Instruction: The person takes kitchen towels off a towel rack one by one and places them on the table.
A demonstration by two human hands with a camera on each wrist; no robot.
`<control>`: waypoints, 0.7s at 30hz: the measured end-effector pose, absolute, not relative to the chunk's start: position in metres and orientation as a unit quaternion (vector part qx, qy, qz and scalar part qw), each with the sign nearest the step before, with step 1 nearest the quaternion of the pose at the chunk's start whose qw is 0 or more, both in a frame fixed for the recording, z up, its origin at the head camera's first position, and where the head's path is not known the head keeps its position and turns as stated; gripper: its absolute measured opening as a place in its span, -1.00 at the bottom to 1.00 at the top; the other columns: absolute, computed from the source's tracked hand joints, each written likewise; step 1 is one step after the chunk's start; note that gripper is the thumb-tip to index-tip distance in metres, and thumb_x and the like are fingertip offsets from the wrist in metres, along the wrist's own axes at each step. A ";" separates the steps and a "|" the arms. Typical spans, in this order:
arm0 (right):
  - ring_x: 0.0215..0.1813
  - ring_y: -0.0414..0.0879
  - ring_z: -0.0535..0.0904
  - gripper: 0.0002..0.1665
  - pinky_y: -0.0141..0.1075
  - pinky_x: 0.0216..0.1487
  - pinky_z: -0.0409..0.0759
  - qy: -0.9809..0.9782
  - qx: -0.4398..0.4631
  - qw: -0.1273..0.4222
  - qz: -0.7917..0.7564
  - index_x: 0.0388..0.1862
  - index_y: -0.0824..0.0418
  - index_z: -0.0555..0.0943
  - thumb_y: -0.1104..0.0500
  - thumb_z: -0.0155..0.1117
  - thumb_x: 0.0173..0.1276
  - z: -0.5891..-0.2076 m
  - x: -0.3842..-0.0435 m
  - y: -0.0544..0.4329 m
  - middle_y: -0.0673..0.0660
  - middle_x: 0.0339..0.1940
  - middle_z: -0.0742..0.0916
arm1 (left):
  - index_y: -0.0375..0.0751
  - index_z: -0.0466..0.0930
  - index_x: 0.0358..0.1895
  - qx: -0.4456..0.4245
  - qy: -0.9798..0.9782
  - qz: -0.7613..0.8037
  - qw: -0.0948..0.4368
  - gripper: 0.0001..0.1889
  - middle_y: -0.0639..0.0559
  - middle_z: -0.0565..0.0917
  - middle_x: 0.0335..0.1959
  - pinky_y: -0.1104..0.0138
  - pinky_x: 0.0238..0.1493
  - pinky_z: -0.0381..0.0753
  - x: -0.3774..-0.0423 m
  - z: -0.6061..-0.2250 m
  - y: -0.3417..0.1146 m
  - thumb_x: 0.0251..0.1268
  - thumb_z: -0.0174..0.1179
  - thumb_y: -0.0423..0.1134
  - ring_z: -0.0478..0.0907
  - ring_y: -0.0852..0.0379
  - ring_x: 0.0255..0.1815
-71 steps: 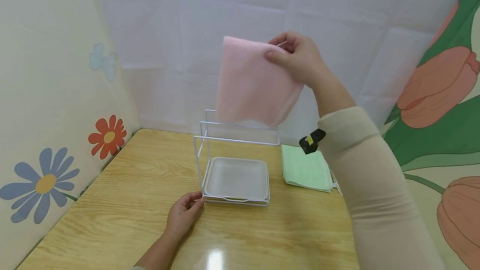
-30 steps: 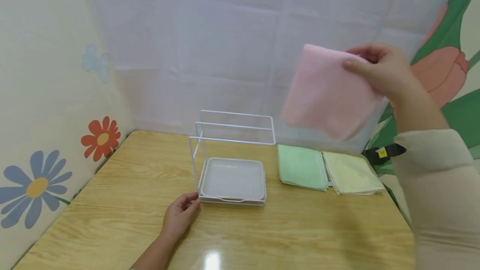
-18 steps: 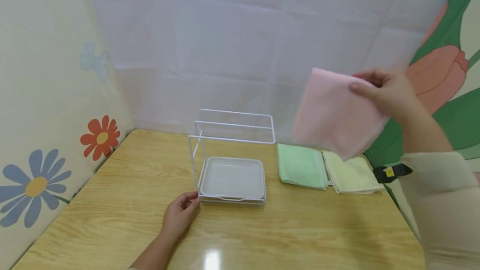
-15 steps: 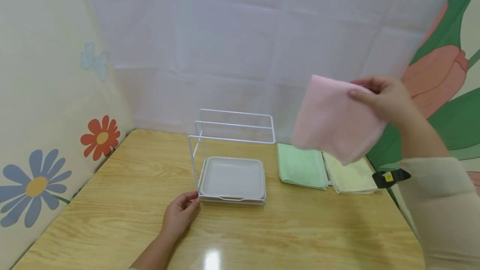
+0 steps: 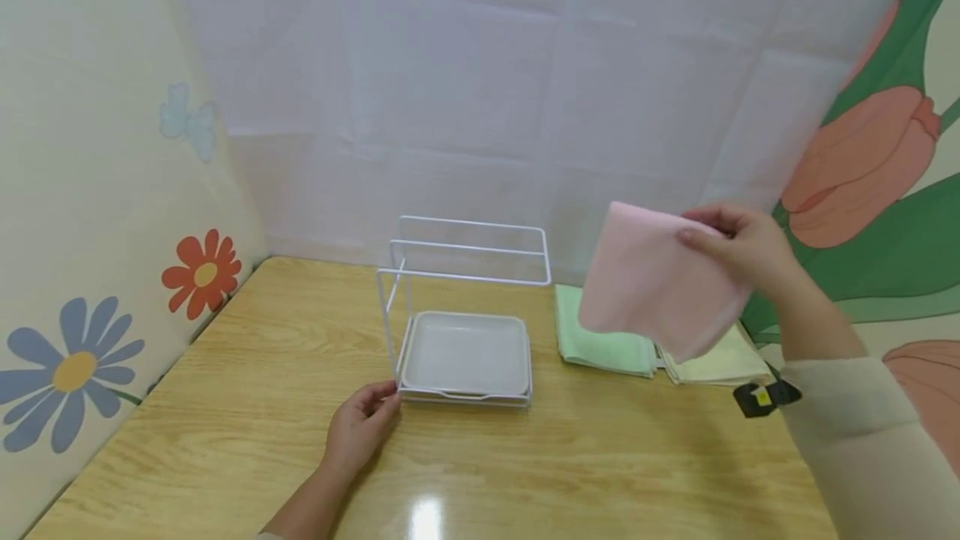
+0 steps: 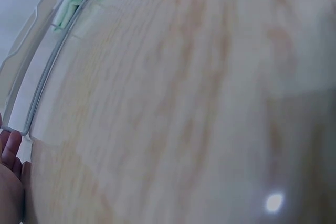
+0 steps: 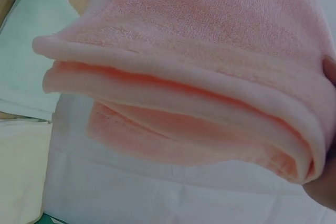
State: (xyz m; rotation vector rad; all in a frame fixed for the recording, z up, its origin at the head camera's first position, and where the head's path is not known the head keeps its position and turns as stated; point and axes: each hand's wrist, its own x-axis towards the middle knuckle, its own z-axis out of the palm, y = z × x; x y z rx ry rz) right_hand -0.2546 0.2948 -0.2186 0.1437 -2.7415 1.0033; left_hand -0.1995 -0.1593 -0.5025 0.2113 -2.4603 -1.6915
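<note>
In the head view my right hand (image 5: 746,248) pinches a folded pink towel (image 5: 652,277) by its upper right edge, thumb in front. The towel hangs in the air and overlaps a folded green towel (image 5: 600,350) and a folded pale yellow towel (image 5: 723,359) lying side by side on the table. In the right wrist view the pink towel (image 7: 210,30) shows its stacked, rounded folds. My left hand (image 5: 358,427) rests on the table and holds the front left corner of a white wire rack (image 5: 465,277) between thumb and fingers.
A light grey tray (image 5: 465,352) sits in the rack's base, under the upper bars. The wooden table (image 5: 247,407) meets a white cloth backdrop (image 5: 450,90) behind and flower-printed panels at both sides. A black strap (image 5: 765,397) hangs at my right sleeve.
My right hand has carried the pink towel from above the rack to the right, then lowered it in front of the green and yellow towels. The left hand keeps its place at the rack.
</note>
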 end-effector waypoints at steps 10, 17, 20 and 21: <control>-0.36 -0.31 0.59 -0.39 -0.35 -0.37 0.61 -0.924 0.057 0.080 0.370 0.11 0.23 0.59 -0.20 0.30 0.31 -0.252 -0.251 0.292 -0.29 -0.36 0.65 | -0.35 0.62 0.04 0.065 -0.819 -0.565 0.080 -0.70 -0.22 0.73 -0.08 0.55 -0.26 0.55 -0.200 -0.503 -0.159 0.33 0.26 -0.25 0.53 0.49 -0.34; -0.33 -0.28 0.60 -0.43 -0.34 -0.33 0.62 -0.919 0.059 0.075 0.384 0.08 0.23 0.60 -0.17 0.31 0.32 -0.271 -0.245 0.288 -0.16 -0.28 0.69 | -0.36 0.63 0.03 0.067 -0.815 -0.570 0.083 -0.70 -0.22 0.74 -0.10 0.55 -0.27 0.54 -0.200 -0.504 -0.158 0.33 0.26 -0.25 0.53 0.51 -0.35; -0.30 -0.27 0.60 -0.44 -0.34 -0.30 0.61 -0.922 0.059 0.072 0.377 0.08 0.23 0.61 -0.18 0.30 0.33 -0.282 -0.242 0.286 0.02 -0.18 0.72 | -0.37 0.63 0.02 0.065 -0.813 -0.572 0.087 -0.71 -0.23 0.74 -0.11 0.55 -0.28 0.54 -0.200 -0.504 -0.158 0.32 0.27 -0.27 0.53 0.51 -0.35; -0.29 -0.25 0.60 -0.44 -0.33 -0.29 0.61 -0.922 0.058 0.069 0.377 0.08 0.23 0.61 -0.18 0.30 0.33 -0.285 -0.241 0.286 0.08 -0.15 0.73 | -0.37 0.63 0.02 0.065 -0.813 -0.572 0.087 -0.71 -0.23 0.74 -0.11 0.55 -0.28 0.54 -0.200 -0.505 -0.158 0.32 0.27 -0.27 0.53 0.52 -0.35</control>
